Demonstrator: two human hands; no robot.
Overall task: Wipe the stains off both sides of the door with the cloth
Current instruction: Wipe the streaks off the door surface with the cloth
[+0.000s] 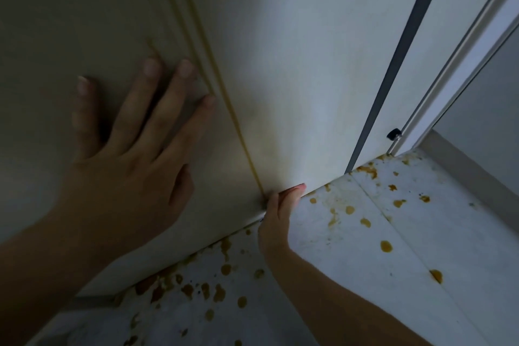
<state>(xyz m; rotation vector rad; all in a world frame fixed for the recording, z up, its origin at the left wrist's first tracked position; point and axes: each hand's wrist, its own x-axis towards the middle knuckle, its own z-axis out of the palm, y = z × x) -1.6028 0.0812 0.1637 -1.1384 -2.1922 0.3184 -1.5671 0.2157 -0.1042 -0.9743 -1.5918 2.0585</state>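
Two grips sat low on the door point(295, 64).
The left grip point(120, 177) lay flat, fingers spread; the right grip point(276, 219) pinched its bottom edge above the spattered floor point(415, 227).

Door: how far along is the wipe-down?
Done: nothing evident; a brown streak runs down the door. In hand: left hand flat on the door, right hand curled at its bottom edge; no cloth visible. Left: the streak, faint smudges beside it, and the unseen far side.
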